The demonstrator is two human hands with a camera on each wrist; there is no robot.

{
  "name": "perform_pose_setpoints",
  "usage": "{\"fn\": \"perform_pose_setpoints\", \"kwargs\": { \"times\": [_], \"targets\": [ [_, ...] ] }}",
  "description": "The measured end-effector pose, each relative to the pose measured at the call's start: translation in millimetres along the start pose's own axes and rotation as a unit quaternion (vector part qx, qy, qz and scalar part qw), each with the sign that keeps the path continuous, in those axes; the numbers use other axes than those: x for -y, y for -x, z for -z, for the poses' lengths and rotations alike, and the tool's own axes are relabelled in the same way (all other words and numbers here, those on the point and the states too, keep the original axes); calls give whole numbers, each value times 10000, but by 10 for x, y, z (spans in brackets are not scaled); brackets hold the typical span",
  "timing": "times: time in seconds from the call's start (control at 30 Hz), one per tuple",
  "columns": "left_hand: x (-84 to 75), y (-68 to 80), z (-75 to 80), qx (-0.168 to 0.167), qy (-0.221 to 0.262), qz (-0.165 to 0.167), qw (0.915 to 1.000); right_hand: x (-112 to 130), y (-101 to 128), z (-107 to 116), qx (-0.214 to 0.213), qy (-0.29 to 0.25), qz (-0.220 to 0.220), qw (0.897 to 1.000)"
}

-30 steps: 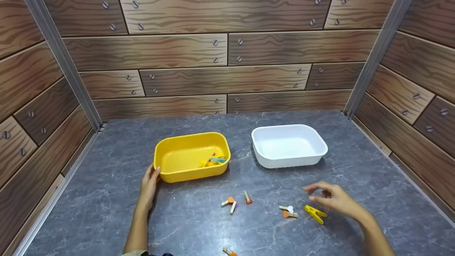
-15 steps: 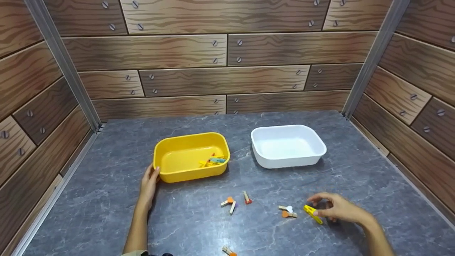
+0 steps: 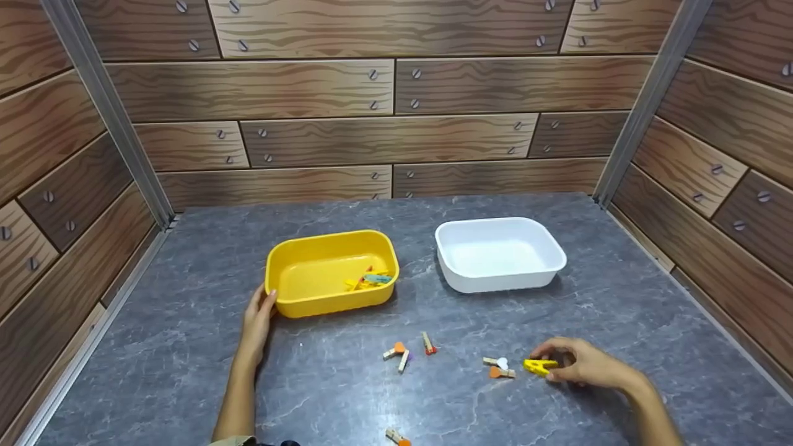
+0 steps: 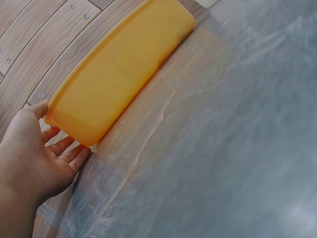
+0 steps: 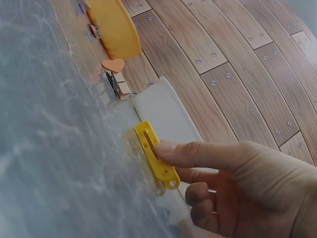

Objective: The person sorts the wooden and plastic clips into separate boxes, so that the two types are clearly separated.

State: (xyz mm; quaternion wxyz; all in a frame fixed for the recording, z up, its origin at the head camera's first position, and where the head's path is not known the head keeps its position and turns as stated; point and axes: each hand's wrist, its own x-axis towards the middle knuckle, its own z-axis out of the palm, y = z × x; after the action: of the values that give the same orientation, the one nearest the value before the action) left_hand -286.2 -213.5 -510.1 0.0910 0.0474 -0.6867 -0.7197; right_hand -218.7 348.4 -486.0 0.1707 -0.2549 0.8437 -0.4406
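Note:
My right hand (image 3: 585, 364) pinches a yellow plastic clothespin (image 3: 536, 366) between thumb and fingers, low over the table. In the right wrist view my thumb presses on the flat side of that clothespin (image 5: 154, 153). My left hand (image 3: 257, 319) holds the left corner of a yellow tub (image 3: 334, 303), with the thumb at its rim and the fingers against the end wall, as the left wrist view shows. Inside the tub's right end lie several plastic clothespins (image 3: 372, 280), yellow, blue and red. Just left of the right hand are small wooden clothespins with a white heart (image 3: 495, 362) and an orange heart (image 3: 502, 373).
A white tub (image 3: 502, 282) with nothing in it stands at the back right. Small wooden clothespins with orange and purple hearts (image 3: 398, 354) and a red one (image 3: 429, 344) lie mid-table. Another wooden clothespin (image 3: 398, 437) is at the front edge. Wood-patterned walls enclose the table.
My right hand has come down and taken hold of the yellow clothespin, which has turned and shifted slightly left. The left hand stays at the yellow tub.

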Motion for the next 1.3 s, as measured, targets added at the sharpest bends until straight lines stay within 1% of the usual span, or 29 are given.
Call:
{"fn": "perform_pose_setpoints", "kwargs": {
  "times": [0.1,0.2,0.3,0.43,0.53,0.8,1.03,1.3],
  "targets": [
    [8,6,2,4,-52,45,10000,-11,-7,4,-157,56,100,9998],
    [15,8,5,-3,-20,65,10000,-12,1,0,-258,180,110,9994],
    [22,7,7,-16,5,84,10000,-19,17,-5,-255,269,128,9992],
    [21,12,11,-31,-30,124,9999,-31,15,-5,-193,246,108,9995],
    [15,20,19,-35,-32,86,10000,-39,-1,-3,-194,247,118,9994],
    [13,34,21,-42,36,18,10000,-36,-5,-13,-339,323,119,9988],
    [0,35,24,-18,-35,5,10000,-54,-22,-14,-424,503,146,9977],
    [2,3,13,35,-25,-4,10000,-27,-28,5,-518,468,-74,9975]
  ]
}}
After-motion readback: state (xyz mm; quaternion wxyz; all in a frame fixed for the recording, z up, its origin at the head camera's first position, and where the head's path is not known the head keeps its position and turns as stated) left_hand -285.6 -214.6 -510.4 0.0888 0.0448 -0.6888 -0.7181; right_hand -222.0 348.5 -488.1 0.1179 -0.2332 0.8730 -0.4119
